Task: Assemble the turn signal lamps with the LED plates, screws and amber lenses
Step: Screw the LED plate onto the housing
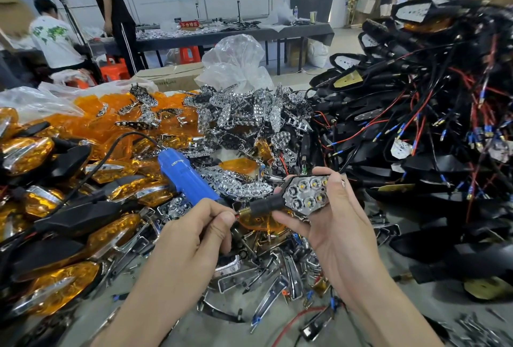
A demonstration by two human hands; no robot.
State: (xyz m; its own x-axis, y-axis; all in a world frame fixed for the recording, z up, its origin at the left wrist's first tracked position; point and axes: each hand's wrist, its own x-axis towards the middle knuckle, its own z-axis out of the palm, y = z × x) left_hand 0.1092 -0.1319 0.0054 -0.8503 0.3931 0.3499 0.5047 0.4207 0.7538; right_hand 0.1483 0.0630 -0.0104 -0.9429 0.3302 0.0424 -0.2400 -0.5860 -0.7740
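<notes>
A black plastic turn signal lamp (277, 202) is being held up in the middle of the view, above a cluttered grey worktable (249, 327). Its open face, fitted with a chrome honeycomb LED plate (306, 194), is facing the camera. The lamp's long axis is running nearly level, left to right, with its short black stem pointing left and slightly down and its wide head sitting to the right. The right hand (336, 224) is gripping the head: the thumb is pressing against the lower edge while the curled fingers (330, 177) are wrapping over the upper edge, so the plate is showing between them. The left hand (194, 233) is meeting the stem's threaded metal tip, with thumb and forefinger pinching there around a bit of red wire and the other fingers curling toward the palm. Just beneath the lamp an amber plastic lens (261, 223) is lying on the heap. Behind the left hand a blue corded electric screwdriver (188, 177) is resting on a pile of loose chrome reflector plates (244, 119). To the left, finished amber-and-black lamps (55, 208) are lying heaped together, and to the right a tangle of black housings with red and black wires (416, 124) is rising high.
</notes>
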